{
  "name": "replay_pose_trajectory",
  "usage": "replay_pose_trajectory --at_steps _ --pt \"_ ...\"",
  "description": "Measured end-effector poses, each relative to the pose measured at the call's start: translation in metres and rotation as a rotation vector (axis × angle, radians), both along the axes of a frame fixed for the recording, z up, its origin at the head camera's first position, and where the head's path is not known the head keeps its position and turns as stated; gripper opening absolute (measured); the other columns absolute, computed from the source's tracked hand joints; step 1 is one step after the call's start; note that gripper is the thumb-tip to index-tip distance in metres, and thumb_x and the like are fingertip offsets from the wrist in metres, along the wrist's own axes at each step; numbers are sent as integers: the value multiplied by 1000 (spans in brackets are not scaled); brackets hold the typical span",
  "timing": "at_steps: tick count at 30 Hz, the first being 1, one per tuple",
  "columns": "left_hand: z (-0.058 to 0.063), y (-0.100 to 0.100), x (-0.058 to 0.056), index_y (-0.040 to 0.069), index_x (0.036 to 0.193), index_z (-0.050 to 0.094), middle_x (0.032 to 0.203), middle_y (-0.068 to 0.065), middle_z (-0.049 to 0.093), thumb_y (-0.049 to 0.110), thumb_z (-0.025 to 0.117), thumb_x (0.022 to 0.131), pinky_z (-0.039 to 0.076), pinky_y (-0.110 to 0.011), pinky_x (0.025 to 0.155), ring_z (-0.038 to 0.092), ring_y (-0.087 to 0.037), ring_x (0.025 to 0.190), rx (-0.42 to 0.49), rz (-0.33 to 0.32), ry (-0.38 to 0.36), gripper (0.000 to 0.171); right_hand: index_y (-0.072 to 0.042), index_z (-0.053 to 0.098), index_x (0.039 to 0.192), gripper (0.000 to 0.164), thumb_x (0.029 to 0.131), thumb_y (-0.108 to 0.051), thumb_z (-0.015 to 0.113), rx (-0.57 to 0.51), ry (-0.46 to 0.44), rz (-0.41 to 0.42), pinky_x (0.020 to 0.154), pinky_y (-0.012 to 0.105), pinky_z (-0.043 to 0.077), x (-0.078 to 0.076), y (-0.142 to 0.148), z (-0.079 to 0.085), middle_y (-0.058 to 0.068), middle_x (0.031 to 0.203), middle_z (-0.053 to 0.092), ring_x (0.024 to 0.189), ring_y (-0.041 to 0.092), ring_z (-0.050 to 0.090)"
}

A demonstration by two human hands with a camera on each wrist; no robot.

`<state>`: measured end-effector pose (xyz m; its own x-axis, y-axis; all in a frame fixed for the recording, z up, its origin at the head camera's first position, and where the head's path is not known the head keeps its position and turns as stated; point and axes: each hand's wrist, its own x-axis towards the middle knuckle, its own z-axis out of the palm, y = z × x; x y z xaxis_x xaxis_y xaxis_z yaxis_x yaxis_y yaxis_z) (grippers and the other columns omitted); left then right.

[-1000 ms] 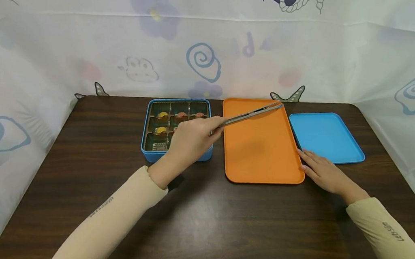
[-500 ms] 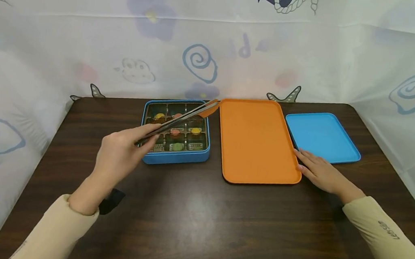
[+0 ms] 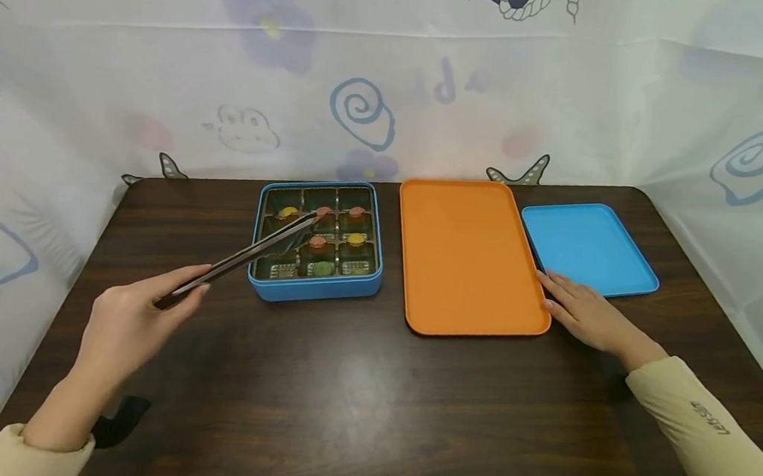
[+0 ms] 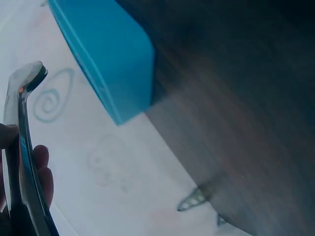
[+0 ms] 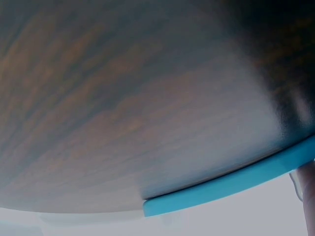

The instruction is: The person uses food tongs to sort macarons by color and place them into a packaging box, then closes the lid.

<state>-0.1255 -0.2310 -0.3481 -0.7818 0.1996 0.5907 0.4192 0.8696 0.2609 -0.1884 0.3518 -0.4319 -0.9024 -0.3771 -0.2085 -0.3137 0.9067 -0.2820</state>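
In the head view, my left hand (image 3: 126,319) grips a pair of metal tongs (image 3: 238,258) near their rear end. The tongs slant up to the right, their tips above a blue box (image 3: 313,291) with a dark divided insert. Small yellow, pink and green pieces sit in several compartments; whether the tips touch one I cannot tell. In the left wrist view, thumb and fingers lie round the tongs (image 4: 24,162), beside the box wall (image 4: 113,54). My right hand (image 3: 587,314), fingers extended, rests by the right edge of the orange tray (image 3: 476,268).
A smaller blue tray (image 3: 589,243) lies right of the orange one, its edge (image 5: 231,182) also seen in the right wrist view. All stand on a dark wooden table (image 3: 341,407). A white printed cloth (image 3: 445,116) hangs behind.
The left hand has carried the tongs from above the orange tray leftward and down, bringing their tips over the box. An orange glint near the tips has gone. The right hand stays in place.
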Motion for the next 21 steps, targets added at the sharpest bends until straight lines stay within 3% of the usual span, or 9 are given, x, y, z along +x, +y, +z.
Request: replay_pose_trajectory --at_steps 4,6,8,11,21 --pt "-5 -15 4 11 106 74 76 -16 74 7 77 76 18 -16 38 26 10 44 -33 4 -1 31 -11 17 154 61 103 -39 35 2 -5 -2 112 64 17 0 -1 1 25 156 21 142 47 22" --pt "-8 -22 4 11 106 74 74 -15 73 20 71 86 16 -16 38 22 10 44 -46 1 5 22 -11 17 154 61 103 -40 35 3 -7 -4 112 64 16 0 -1 2 26 156 21 142 47 21" --pt "-11 -28 4 11 105 74 73 -14 73 36 60 93 15 -16 39 19 10 45 -56 -10 12 31 -11 17 154 61 103 -40 35 4 -9 -6 112 63 16 0 -1 2 25 156 21 142 47 21" --pt "-15 -33 3 11 106 74 72 -13 73 54 41 96 14 -16 39 15 9 46 -72 -27 13 55 -11 17 154 61 103 -40 35 6 -8 -7 112 63 16 0 -2 3 25 156 21 142 47 21" --pt "-23 -38 -1 10 108 73 79 -14 74 56 39 95 17 -16 40 20 8 46 -96 -51 15 59 -12 17 154 61 103 -40 35 12 -13 -11 113 63 16 0 -1 2 25 156 21 142 47 21"
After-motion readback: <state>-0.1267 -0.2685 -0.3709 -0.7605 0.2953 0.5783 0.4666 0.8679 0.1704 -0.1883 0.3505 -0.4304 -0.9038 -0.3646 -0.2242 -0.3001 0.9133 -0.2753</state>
